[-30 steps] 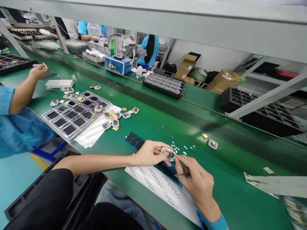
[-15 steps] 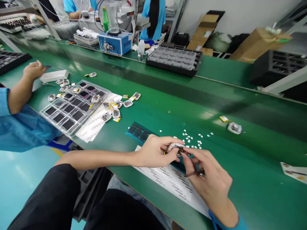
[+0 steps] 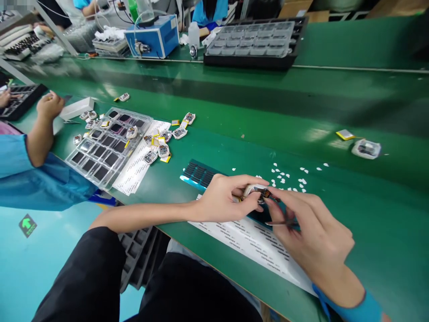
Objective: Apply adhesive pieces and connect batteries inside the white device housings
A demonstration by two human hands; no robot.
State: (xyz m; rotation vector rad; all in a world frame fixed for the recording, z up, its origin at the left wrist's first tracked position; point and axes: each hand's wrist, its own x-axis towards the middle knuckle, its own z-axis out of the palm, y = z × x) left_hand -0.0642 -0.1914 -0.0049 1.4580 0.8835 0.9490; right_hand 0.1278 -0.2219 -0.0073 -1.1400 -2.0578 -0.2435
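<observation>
A small white watch-like housing with a bare circuit board (image 3: 254,191) is in my left hand (image 3: 231,197), gripped between thumb and fingers. My right hand (image 3: 311,228) is closed, its thumb and index fingertip meeting at the dark parts on the housing's right edge. A thin metal tool, apparently tweezers (image 3: 279,223), sticks out from under the right thumb. Exactly what the right fingertips pinch is hidden. Below both hands lies a printed white label sheet (image 3: 234,235). A sheet of black strips (image 3: 200,173) on blue backing is partly covered by the left hand.
White scraps (image 3: 283,175) are scattered beyond my hands. Another housing (image 3: 366,149) with a yellow-edged battery (image 3: 345,134) lies right. More housings (image 3: 163,150) sit left beside a clear tray (image 3: 107,181) of dark screens. A co-worker's hand (image 3: 50,105) is at far left.
The view has tilted down and come closer to the bench. Both hands keep hold at the housing, and the right fingers have shifted slightly along its edge.
</observation>
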